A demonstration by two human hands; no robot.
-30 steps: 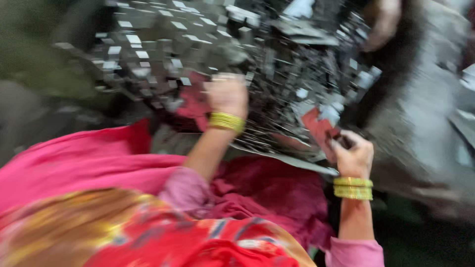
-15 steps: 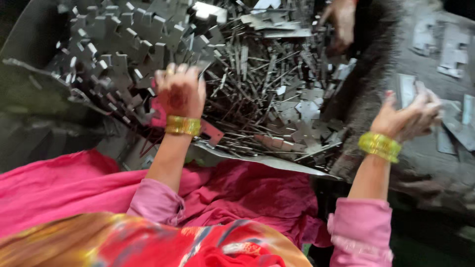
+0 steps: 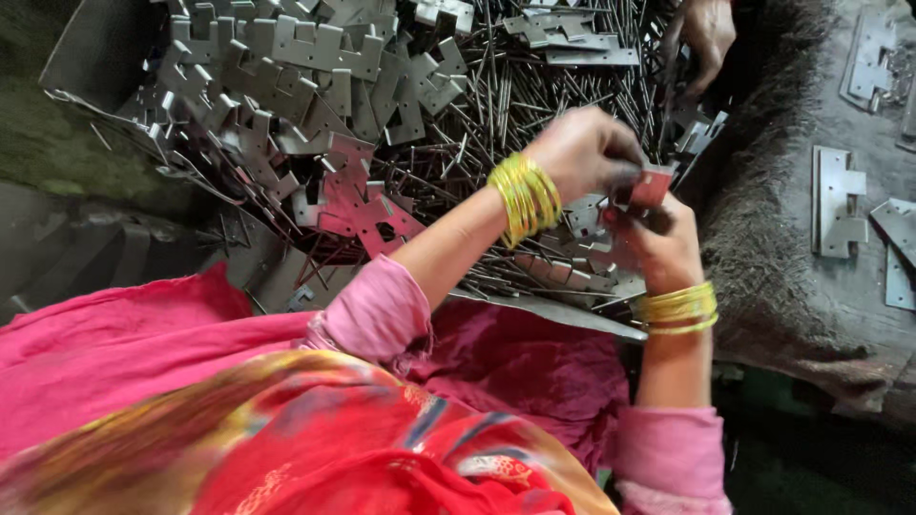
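My left hand [image 3: 584,151] and my right hand [image 3: 665,246] meet over the right side of a heap of grey metal hinge plates [image 3: 315,57] and thin steel pins [image 3: 496,105]. Between the fingertips of both hands sits a small hinge plate [image 3: 653,185] that reflects red. The left hand pinches it from above, the right hand grips it from below. Both wrists wear yellow bangles. The heap lies on a bent metal sheet [image 3: 572,313] in front of my pink and red clothing.
Another person's hand [image 3: 708,36] reaches into the heap at the top right. On the right, a grey rough cloth [image 3: 773,248] carries several assembled hinges [image 3: 838,202]. Dark floor shows at the left.
My left hand left the middle of the heap and moved right. My right hand came back from over the grey cloth. Both now close together on one small plate.
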